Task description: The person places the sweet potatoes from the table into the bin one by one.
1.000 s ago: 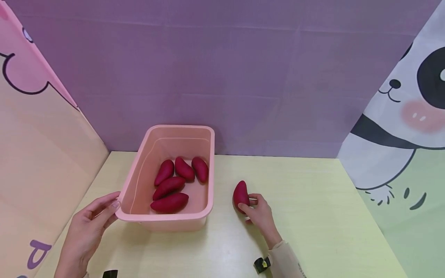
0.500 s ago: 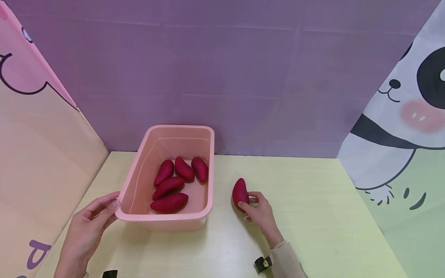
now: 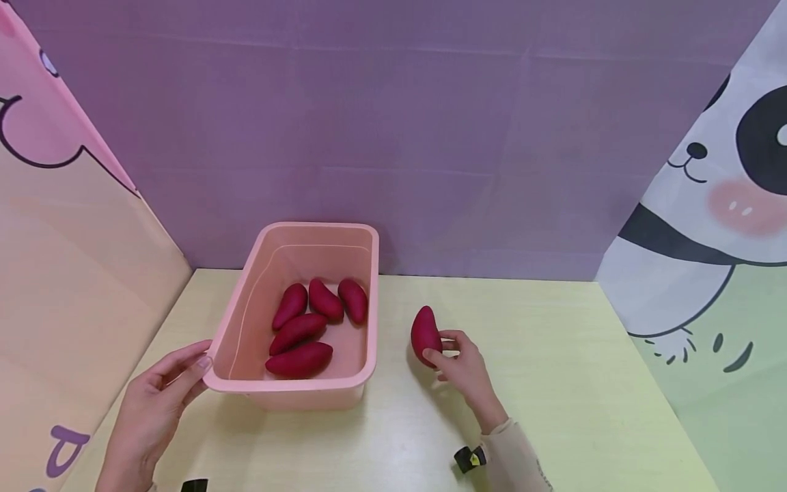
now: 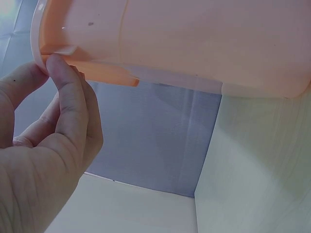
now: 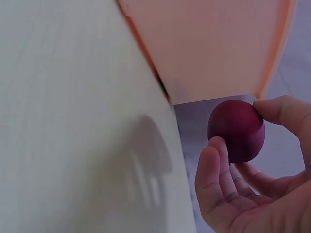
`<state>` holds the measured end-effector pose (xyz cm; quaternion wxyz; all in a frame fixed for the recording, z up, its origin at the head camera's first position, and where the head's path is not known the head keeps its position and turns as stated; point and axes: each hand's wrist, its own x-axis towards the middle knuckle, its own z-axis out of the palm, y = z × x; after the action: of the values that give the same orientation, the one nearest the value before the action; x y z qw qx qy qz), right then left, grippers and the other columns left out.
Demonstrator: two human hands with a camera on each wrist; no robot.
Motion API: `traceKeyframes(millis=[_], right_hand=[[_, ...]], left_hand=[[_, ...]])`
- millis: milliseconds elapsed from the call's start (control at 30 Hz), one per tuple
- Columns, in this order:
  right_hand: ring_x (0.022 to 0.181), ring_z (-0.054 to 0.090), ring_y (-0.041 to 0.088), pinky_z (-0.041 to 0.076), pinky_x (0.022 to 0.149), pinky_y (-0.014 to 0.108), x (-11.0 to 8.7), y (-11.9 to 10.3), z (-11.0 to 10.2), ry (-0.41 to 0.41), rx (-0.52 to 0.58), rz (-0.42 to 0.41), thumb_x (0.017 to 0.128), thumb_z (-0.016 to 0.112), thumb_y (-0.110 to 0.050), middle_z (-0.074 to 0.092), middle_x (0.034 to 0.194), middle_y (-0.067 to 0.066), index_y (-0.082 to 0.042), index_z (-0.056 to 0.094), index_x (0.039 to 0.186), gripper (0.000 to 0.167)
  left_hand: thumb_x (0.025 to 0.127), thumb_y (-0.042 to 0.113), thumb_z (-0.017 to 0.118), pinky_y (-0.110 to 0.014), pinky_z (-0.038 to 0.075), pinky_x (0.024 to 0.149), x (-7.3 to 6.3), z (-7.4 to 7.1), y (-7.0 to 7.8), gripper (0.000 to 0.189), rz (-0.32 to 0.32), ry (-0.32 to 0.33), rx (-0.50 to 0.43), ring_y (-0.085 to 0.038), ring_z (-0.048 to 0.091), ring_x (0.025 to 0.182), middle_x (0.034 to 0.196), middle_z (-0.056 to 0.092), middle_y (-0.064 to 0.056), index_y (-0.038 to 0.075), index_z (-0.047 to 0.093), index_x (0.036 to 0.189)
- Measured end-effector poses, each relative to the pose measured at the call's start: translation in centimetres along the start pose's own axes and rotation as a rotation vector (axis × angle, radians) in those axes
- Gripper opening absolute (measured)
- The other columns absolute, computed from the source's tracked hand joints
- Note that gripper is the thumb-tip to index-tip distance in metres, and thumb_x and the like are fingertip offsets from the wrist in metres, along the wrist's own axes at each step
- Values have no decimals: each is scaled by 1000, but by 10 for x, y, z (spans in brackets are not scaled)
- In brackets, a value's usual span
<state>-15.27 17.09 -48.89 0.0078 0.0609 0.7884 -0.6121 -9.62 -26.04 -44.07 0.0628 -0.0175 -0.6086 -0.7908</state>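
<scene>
My left hand (image 3: 154, 403) pinches the rim of a pink plastic bin (image 3: 295, 385) at its near left corner. In the left wrist view the thumb and fingers (image 4: 68, 97) close on that rim from outside. Several dark red sweet potatoes (image 3: 300, 360) lie on the bin floor. To the right of the bin, my right hand (image 3: 465, 369) holds another sweet potato (image 3: 425, 335) between thumb and fingers, its tip pointing up and away. The right wrist view shows this sweet potato (image 5: 235, 131) end-on and off the table, with the hand's shadow falling apart from it.
A pale wooden table (image 3: 553, 355) carries the bin. A purple cloth wall (image 3: 430, 137) stands behind it, with printed panels on both sides, a panda (image 3: 676, 287) on the right one. A black strap piece (image 3: 470, 458) sits by the right wrist.
My right hand has moved slightly up and away from me with the sweet potato. The left hand and the bin have stayed in place.
</scene>
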Motion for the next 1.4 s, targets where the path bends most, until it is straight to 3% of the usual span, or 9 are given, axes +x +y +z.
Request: traceKeyframes(millis=[533,767,1000,1400], right_hand=[[75,68,32,63,60,36,6,-23,-7,-6,30,-42,87,78,-16,66,109,17,-3,61,123,42],[78,69,36,63,61,35,7,-42,-8,-26,54,-66,87,78,-15,66,112,17,-3,61,124,42],[78,69,29,64,64,36,9,-63,-8,-57,61,-88,88,78,-18,64,116,17,-4,60,127,45],[78,69,29,63,64,37,17,-102,1,-97,51,-171,87,78,-19,65,115,12,-8,60,127,45]], left_hand=[[96,-7,62,-27,59,85,-1,-1,0,32,2,7,-3,-10,68,93,105,68,-2,-3,66,127],[96,-7,62,-27,59,85,-1,-1,0,32,3,10,-3,-11,68,94,106,69,-2,-4,66,127],[96,-7,62,-27,59,85,-1,-1,0,32,5,6,4,-11,68,94,106,69,-3,-3,65,128],[96,-5,63,-27,58,85,0,-1,2,33,-13,-2,15,-11,68,94,107,68,-2,-2,65,128]])
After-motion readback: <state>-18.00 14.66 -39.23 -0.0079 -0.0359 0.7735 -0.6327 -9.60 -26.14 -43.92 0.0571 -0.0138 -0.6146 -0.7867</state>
